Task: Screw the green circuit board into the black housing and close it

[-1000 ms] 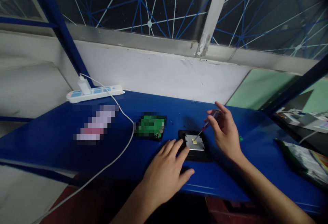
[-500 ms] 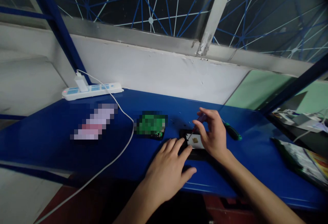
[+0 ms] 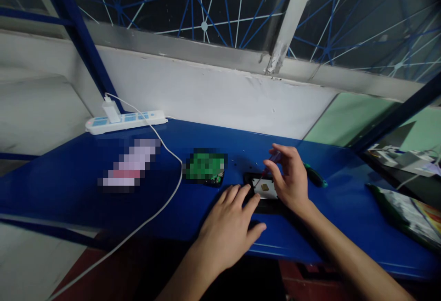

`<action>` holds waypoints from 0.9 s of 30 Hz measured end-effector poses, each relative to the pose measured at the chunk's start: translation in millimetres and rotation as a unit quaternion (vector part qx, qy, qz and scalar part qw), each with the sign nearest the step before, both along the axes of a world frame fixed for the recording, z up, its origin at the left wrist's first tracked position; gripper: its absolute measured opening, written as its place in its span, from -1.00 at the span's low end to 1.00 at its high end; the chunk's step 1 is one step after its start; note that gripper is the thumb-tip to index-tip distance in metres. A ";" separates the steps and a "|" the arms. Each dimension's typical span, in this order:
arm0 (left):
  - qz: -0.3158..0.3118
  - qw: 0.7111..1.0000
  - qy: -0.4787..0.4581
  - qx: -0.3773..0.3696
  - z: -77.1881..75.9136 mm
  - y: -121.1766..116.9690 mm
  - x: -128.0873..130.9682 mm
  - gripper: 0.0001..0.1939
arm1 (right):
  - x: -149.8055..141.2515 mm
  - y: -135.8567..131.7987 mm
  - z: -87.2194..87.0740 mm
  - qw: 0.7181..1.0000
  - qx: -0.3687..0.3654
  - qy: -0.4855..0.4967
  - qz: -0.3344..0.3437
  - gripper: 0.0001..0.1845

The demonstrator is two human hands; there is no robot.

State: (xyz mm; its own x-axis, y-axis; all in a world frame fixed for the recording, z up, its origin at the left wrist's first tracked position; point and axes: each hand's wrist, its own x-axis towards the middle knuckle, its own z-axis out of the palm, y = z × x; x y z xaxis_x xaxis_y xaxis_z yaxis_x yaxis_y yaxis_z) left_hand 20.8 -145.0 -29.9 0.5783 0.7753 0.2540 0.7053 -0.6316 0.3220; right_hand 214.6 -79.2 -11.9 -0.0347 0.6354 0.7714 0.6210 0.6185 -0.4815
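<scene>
A black device casing (image 3: 267, 207) lies on the blue table, with a silver plate (image 3: 270, 193) set in it and a small yellowish patch (image 3: 264, 187) on the plate. My left hand (image 3: 229, 218) lies palm down with fingers spread, its fingertips on the casing's left side. My right hand (image 3: 291, 179) grips a thin screwdriver (image 3: 270, 163) with a purplish, see-through handle. The screwdriver slants down to the left, its tip at the plate's left edge by my left fingertips. My right hand hides the plate's right part.
Left of the casing lies a partly blurred green circuit board (image 3: 206, 167). A green-and-black screwdriver (image 3: 315, 175) rests right of my right hand. Small bits (image 3: 244, 150) lie behind the casing. A white cable (image 3: 172, 190) runs from the power strip (image 3: 127, 122). A shiny packet (image 3: 403, 213) is far right.
The screwdriver tip has moved left from the yellowish patch to the plate's left edge. My right hand has shifted left and lower, uncovering the green-and-black screwdriver. My left hand has stayed on the casing.
</scene>
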 end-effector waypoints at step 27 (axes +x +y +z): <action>0.008 1.000 0.011 0.003 -2.3 1.8 2.1 -0.54 | -4.4 -6.2 4.9 0.994 -0.062 0.064 0.058 -0.72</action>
